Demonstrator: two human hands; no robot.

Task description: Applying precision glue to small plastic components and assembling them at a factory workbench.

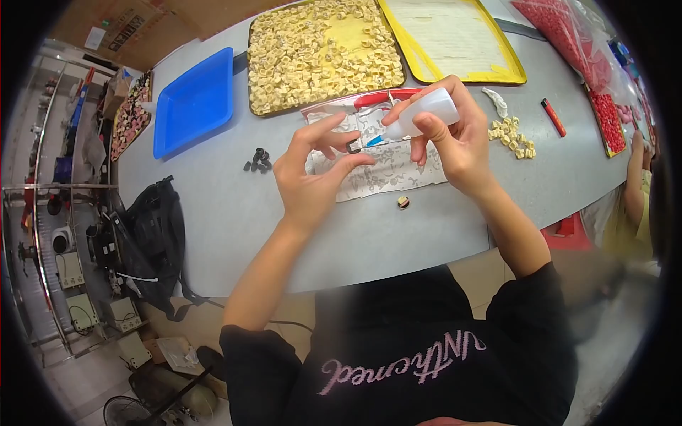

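Note:
My right hand [465, 145] is wrapped round a white squeeze bottle [439, 108], tilted so that its blue nozzle [375, 141] points down to the left. Close to that tip, my left hand [304, 174] holds a small black piece [353, 147] between its fingertips and thumb. Whether the nozzle touches the piece I cannot tell. Under both hands lies a white sheet [387, 177] marked with many grey spots. A small cream-and-dark piece [403, 203] sits on the grey table just in front of the sheet. Several loose black pieces [260, 161] lie left of my left hand.
A tray of cream pieces [284, 74] stands at the back, beside a yellow-edged tray [455, 42] and a blue tray [193, 106]. Cream pieces [522, 142], a white crumpled scrap [495, 101] and a red lighter [553, 117] lie right. A black bag [153, 241] hangs at the left edge.

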